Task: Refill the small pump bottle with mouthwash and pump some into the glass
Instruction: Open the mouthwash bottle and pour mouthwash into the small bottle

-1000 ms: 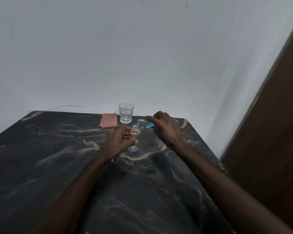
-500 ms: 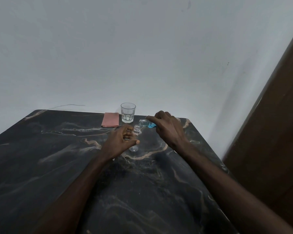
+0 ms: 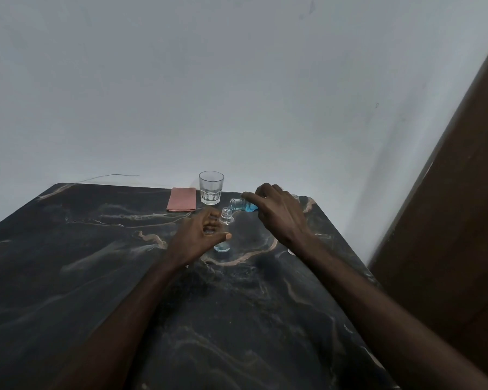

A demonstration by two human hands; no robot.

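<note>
My left hand (image 3: 199, 235) grips a small clear bottle (image 3: 225, 219) that stands upright on the dark marble table (image 3: 96, 277); its open neck shows above my fingers and a little blue liquid sits at its base. My right hand (image 3: 279, 212) holds the mouthwash bottle (image 3: 241, 205) tipped over, blue liquid inside, its mouth just above the small bottle's neck. An empty clear glass (image 3: 211, 187) stands behind them near the table's far edge. No pump top is visible.
A folded pink cloth (image 3: 181, 199) lies left of the glass. The white wall rises right behind the table's far edge. A brown wooden panel (image 3: 448, 220) stands to the right of the table.
My right hand has tilted the mouthwash bottle further, bringing its mouth down to the small bottle's neck. Blue liquid now shows at the small bottle's bottom. My left hand has kept its grip.
</note>
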